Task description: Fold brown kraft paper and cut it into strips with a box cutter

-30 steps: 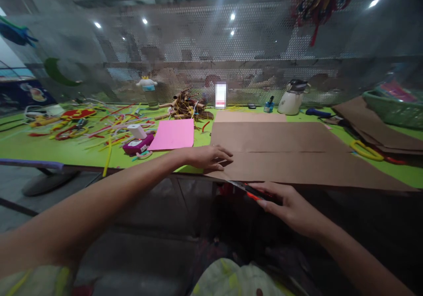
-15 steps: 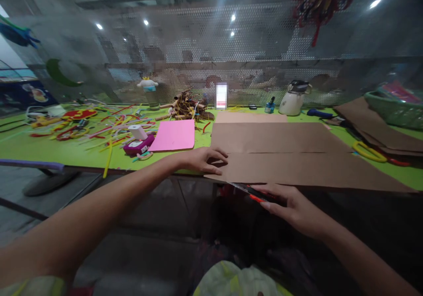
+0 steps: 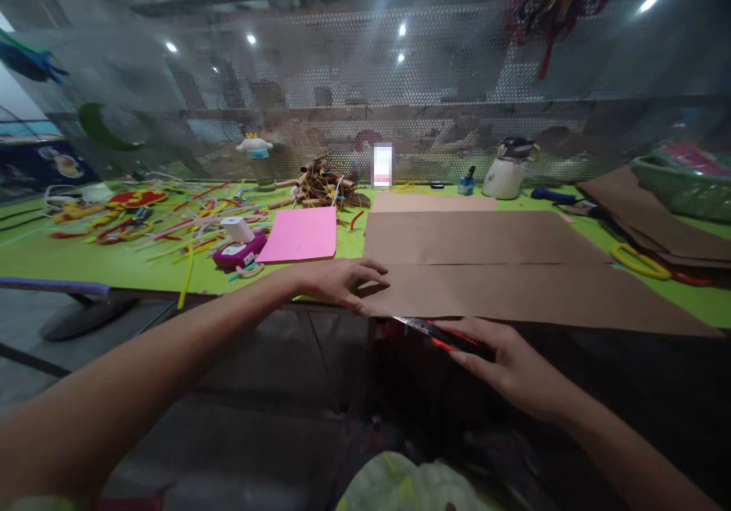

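A large brown cardboard sheet lies on the green table, its near edge hanging past the table's front. My left hand rests on the sheet's near left corner with fingers curled, the thumb under the edge, gripping it. My right hand is just below the sheet's front edge, closed around a red and black utility knife whose blade points left toward that corner.
A pink paper sheet, a purple tape dispenser with a white roll and scattered coloured pipe cleaners lie left. A white kettle, yellow scissors, more cardboard and a green basket sit right. A perforated screen stands behind.
My left hand has slid a little left and toward me on the cardboard corner, now curling over its edge. My right hand with the knife has stayed nearly in place.
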`<state>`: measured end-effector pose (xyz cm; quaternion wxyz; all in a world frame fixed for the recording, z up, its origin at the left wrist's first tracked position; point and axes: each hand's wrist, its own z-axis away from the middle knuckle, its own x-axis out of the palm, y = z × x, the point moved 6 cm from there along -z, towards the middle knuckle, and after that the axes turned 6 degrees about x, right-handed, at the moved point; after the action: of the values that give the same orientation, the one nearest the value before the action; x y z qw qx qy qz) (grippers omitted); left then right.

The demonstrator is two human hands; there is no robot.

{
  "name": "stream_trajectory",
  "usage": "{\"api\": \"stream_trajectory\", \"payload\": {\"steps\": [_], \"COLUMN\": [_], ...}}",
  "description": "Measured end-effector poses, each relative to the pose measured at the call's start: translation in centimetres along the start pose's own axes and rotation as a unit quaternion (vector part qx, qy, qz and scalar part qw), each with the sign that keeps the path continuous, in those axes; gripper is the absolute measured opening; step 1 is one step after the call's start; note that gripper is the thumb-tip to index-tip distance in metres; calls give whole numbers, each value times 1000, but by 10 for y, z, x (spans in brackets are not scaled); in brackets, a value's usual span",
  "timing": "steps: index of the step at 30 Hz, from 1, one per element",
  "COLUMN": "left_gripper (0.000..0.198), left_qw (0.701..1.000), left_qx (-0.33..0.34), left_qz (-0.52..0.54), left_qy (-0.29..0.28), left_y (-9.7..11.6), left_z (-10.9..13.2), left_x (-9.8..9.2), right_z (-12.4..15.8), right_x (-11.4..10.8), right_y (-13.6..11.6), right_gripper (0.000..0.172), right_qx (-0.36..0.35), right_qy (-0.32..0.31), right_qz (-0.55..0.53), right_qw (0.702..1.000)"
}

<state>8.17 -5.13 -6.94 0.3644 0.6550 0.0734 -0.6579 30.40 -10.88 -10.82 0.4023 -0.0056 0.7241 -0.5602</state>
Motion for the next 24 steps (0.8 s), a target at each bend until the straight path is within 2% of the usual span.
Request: {"api": "stream_trajectory", "payload": {"steps": [13,18,24], "left_gripper": [63,65,65], "left_qw": [1000,1000,1000], "left_qx": [5,-20,-18], "left_qz": [-2,4,11], "left_qy": [2,-14,-12], "left_y": [-3,-4,0], "left_z": [-1,-1,0], "left_x": [0,0,0], "right_z": [-8,-7,-2], "right_x": [4,3,1], "right_y": [3,7,6], "right_gripper": [35,35,35], "right_qx": [-37,-40,-44], "right_qy": [15,7,-9], "right_qz": [25,27,34], "right_qw": [999,999,998]}}
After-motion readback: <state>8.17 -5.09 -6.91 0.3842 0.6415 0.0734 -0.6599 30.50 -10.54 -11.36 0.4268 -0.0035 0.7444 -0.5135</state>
